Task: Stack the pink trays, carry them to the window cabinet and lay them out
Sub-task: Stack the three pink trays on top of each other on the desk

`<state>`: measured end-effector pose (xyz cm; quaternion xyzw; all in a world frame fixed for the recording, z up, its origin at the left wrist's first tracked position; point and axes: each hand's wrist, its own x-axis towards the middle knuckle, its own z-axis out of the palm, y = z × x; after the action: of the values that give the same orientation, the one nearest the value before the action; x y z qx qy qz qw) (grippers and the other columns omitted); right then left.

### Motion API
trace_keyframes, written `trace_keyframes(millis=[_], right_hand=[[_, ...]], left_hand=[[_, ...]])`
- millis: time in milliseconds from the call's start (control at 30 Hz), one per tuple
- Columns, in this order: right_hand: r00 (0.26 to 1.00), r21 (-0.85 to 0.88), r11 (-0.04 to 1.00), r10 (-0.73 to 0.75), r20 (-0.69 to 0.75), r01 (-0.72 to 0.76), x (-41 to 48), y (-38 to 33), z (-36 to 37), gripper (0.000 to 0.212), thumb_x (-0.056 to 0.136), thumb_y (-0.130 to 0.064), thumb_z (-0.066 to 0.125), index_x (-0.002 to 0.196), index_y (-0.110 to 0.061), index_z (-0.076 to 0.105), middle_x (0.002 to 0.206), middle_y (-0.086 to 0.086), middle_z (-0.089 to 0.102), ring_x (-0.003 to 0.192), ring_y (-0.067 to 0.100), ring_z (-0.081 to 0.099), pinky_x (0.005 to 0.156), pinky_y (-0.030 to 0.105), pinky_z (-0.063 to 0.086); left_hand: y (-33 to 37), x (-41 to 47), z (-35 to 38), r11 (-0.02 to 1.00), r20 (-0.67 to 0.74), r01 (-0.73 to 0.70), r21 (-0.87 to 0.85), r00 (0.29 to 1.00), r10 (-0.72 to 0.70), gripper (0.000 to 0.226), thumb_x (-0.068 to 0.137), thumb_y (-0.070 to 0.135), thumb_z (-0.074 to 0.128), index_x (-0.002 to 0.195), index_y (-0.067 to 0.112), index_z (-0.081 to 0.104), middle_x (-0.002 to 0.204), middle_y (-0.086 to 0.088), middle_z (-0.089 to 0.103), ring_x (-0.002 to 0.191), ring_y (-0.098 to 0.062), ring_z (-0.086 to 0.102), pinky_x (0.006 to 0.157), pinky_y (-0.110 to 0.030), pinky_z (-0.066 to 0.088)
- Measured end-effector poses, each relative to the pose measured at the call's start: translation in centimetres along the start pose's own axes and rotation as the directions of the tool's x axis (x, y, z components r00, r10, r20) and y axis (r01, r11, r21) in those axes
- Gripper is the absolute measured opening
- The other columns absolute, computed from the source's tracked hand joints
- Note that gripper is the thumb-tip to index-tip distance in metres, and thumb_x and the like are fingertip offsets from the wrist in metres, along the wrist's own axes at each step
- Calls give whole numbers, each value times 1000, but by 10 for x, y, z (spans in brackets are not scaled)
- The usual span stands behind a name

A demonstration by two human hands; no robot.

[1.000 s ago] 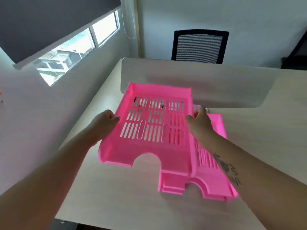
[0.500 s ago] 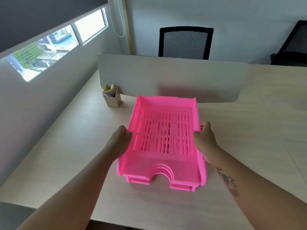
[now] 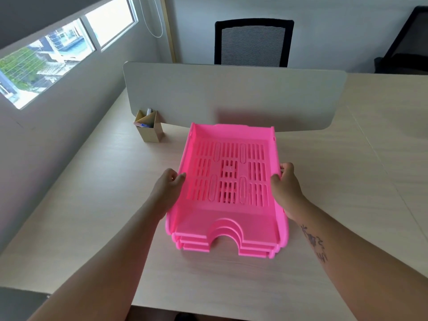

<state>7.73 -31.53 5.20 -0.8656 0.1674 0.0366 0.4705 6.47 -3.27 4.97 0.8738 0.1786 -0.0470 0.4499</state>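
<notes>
Three pink slotted letter trays sit nested in one stack on the pale wooden desk, their arched front cut-outs facing me. My left hand grips the stack's left side wall, thumb over the rim. On the opposite wall my right hand holds the right rim the same way. The lower trays show only as stepped front edges beneath the top one.
A grey divider panel stands just behind the stack. A cardboard pen holder sits at the divider's left end. A black mesh chair is beyond it, and a window runs along the left wall.
The top tray, held tilted in the air a second ago beside the others, has come down onto them. The trays now form one aligned stack, both hands still on the sides.
</notes>
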Motion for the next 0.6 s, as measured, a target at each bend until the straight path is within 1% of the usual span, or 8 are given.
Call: trace_keyframes(millis=[200, 267, 333, 400, 433, 500, 533, 600], right_hand=[[1000, -46, 999, 16, 24, -15, 7, 1, -1, 30, 102, -10, 32, 130, -2, 39, 74, 1, 46, 52, 13, 39, 44, 24, 29], [998, -47, 999, 29, 52, -26, 10, 0, -3, 35, 102, -10, 32, 136, -2, 37, 77, 1, 47, 55, 13, 40, 46, 25, 31], [996, -42, 998, 40, 77, -37, 13, 0, -4, 38, 102, -11, 32, 139, -4, 36, 81, 1, 48, 58, 14, 42, 48, 26, 33], [995, -34, 999, 38, 94, -35, 14, 2, -5, 38, 102, -13, 32, 139, -6, 36, 87, 3, 52, 63, 15, 46, 52, 28, 37], [995, -21, 999, 37, 94, -35, 14, 3, -4, 37, 102, -14, 32, 138, -6, 37, 90, 5, 53, 65, 16, 47, 55, 29, 40], [996, 8, 999, 35, 80, -36, 14, 4, -3, 35, 103, -16, 33, 135, -6, 40, 92, 5, 55, 69, 17, 49, 59, 31, 43], [996, 14, 999, 33, 79, -34, 13, 3, -3, 34, 103, -17, 34, 134, -6, 41, 95, 7, 57, 70, 18, 51, 61, 32, 45], [995, 27, 999, 29, 93, -32, 11, 1, -4, 37, 103, -23, 38, 136, -7, 41, 115, 16, 60, 82, 21, 57, 74, 41, 51]], left_hand=[[-4, -10, 3, 957, 71, 120, -263, 992, -105, 36, 99, 39, 49, 100, 3, 55, 84, -7, 59, 68, -20, 55, 57, -33, 46], [-4, -11, 3, 953, 70, 122, -278, 992, -107, 36, 99, 39, 49, 100, 4, 54, 86, -7, 59, 68, -21, 55, 57, -33, 48], [-2, -11, 3, 959, 49, 118, -257, 993, -109, 38, 99, 39, 48, 106, 2, 53, 89, -8, 60, 70, -21, 56, 57, -34, 49], [2, -13, 4, 958, 55, 126, -258, 992, -115, 35, 101, 39, 46, 112, 6, 51, 94, -8, 62, 72, -21, 61, 54, -33, 51], [5, -15, 4, 954, 72, 132, -271, 991, -116, 34, 101, 38, 45, 114, 7, 49, 98, -11, 63, 76, -23, 63, 55, -37, 55], [9, -17, 3, 957, 114, 116, -266, 990, -88, 36, 103, 36, 41, 113, 4, 54, 104, -18, 65, 85, -32, 66, 72, -52, 59], [10, -17, 2, 961, 135, 99, -260, 989, -66, 36, 104, 35, 38, 107, 6, 58, 102, -20, 66, 87, -33, 65, 80, -56, 58], [11, -18, -1, 961, 178, 92, -262, 983, -45, 36, 104, 35, 36, 99, 10, 62, 99, -18, 67, 87, -34, 66, 83, -55, 57]])
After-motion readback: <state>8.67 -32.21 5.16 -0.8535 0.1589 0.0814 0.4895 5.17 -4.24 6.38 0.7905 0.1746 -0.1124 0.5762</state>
